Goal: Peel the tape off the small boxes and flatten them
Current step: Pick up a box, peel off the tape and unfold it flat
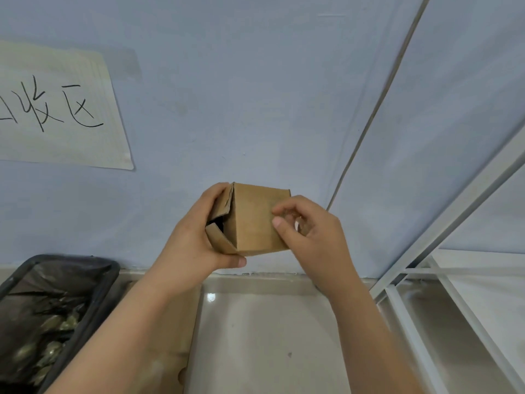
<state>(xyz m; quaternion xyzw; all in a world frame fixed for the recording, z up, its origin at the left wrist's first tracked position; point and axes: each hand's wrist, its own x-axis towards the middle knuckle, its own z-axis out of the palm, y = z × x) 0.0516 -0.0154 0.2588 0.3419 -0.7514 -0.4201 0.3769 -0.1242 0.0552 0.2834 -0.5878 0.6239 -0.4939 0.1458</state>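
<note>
The left hand (199, 237) grips the light, easily crushed small box (252, 220) by its open flaps, while the right hand (306, 231) pinches what may be clear tape.

Single head view: looks forward and down, close on both hands, blue wall (255, 95) just beyond them.

Right end of the small box (252, 220) hidden behind the right hand (309, 231); whatever clear bit the fingertips (277, 222) pinch is too blurred to identify. Box interior shows only as a dark gap by the left hand (196, 240). Paper sign (56, 109) and black bin (42, 317) cut off at left edge, bin contents indistinct
</note>
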